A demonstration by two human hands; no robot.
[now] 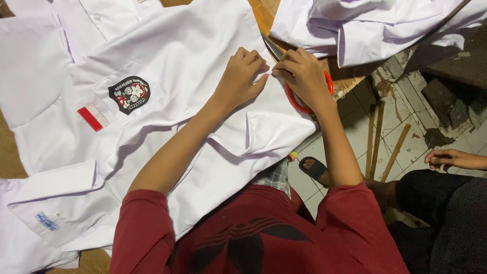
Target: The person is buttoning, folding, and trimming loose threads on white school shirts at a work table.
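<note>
A white shirt lies spread on a wooden table, with a dark round badge on its chest pocket and a red-and-white strip below it. My left hand pinches the shirt's edge near the table's side. My right hand grips red-handled scissors, whose metal blades point away along that same edge. Both hands touch at the fingertips over the fabric.
More white shirts are piled at the far right, and another lies at the near left. The wooden table edge shows between them. Tiled floor with wooden sticks lies to the right. Another person's hand rests on a dark-clothed knee.
</note>
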